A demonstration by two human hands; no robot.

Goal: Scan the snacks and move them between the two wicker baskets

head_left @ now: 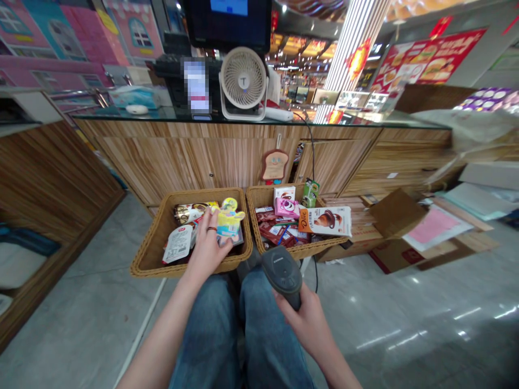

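In the left wicker basket [141, 254], my left hand [206, 240] has its fingers and thumb around the near-left edge of a yellow and light-blue snack packet [229, 222]. Its fingertips are partly hidden by the packet. A white-labelled pack [178, 244] and a brown and yellow wrapped snack [188, 212] lie left of that hand. My right hand [304, 313] grips a dark grey barcode scanner [281, 270] by the handle, over my right knee. The scanner's head points toward the right wicker basket [292, 252], which holds chocolate bars, a pink box [286, 207] and a Dove box [324, 221].
A wooden counter [170, 156] with a glass top stands behind the baskets. On it are a white fan [244, 81], a monitor [229, 21] and a tissue pack [135, 97]. Opened cardboard boxes [397, 216] lie on the floor at right. A black cable [313, 156] hangs down the counter front.
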